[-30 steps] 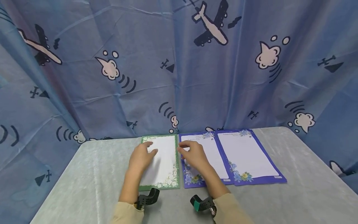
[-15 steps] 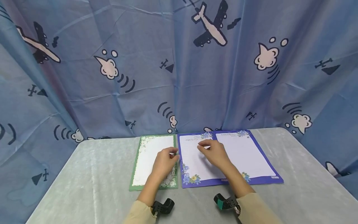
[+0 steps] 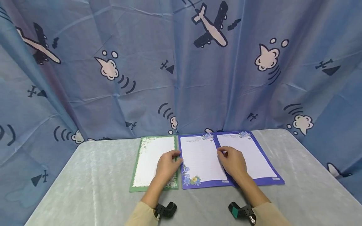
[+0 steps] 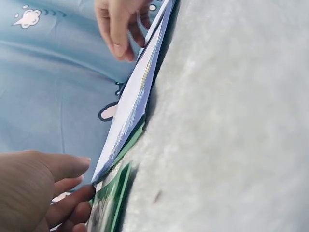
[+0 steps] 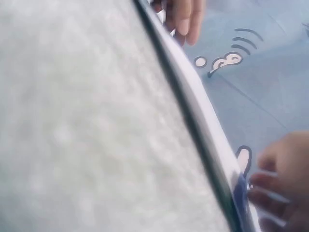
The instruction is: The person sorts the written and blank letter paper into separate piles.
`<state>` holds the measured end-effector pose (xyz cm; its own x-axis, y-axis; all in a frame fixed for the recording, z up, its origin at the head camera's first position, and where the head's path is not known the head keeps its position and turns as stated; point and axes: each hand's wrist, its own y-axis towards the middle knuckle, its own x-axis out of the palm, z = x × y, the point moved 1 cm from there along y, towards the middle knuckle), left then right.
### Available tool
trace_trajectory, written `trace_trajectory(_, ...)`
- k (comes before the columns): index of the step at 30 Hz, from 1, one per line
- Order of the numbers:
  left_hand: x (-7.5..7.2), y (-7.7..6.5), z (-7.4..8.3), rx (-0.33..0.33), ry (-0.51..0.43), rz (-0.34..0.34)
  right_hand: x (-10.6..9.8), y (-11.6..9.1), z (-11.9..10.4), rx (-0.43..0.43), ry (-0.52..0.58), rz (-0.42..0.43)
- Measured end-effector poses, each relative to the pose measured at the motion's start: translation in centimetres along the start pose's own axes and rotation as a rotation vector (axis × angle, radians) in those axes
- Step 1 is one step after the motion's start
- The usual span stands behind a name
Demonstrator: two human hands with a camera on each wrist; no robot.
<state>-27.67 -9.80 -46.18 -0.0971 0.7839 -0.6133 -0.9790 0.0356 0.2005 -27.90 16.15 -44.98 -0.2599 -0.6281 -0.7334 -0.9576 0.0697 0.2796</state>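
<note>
A green-bordered sheet of writing paper (image 3: pixel 152 157) lies at the left in the head view. Beside it lie a middle purple-bordered sheet (image 3: pixel 202 160) and a right purple-bordered sheet (image 3: pixel 237 141), both with blue flowers. My left hand (image 3: pixel 167 166) is at the seam between the green sheet and the middle one, its thumb apart from its bent fingers. At the seam of the two purple sheets is my right hand (image 3: pixel 234 161), fingers loosely bent. In the left wrist view, the fingers of the left hand (image 4: pixel 34 193) come up to the sheets' edges. Exact fingertip contact is unclear.
A light grey cloth covers the table (image 3: pixel 93 175). Behind it hangs a blue curtain (image 3: pixel 141 78) printed with airplanes and clouds. A black wrist device (image 3: pixel 166 209) is on the left wrist, and another (image 3: pixel 240 211) on the right.
My left hand has moved right, from over the green sheet to its right edge. My right hand has moved right across the middle sheet to the seam of the two purple sheets.
</note>
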Motion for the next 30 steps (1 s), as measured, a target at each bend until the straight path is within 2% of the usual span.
trace_trajectory(4,0.2,0.0,-0.2,0.003,0.006,-0.001,0.4,-0.2,0.5,-0.017,0.005,0.032)
trace_trajectory(10,0.7,-0.1,-0.4,0.025,0.048,0.016,0.9,-0.7,0.7,0.013,0.032,0.058)
trace_trajectory(15,0.9,-0.2,-0.3,0.018,0.06,0.043,1.0,-0.9,0.8,0.022,0.084,0.09)
trace_trajectory(22,0.7,-0.3,-0.5,0.012,0.06,0.026,1.1,-0.9,0.7,0.037,0.16,0.119)
trace_trajectory(30,0.8,-0.2,-0.6,0.025,0.051,0.021,1.2,-0.9,0.9,0.054,0.162,0.115)
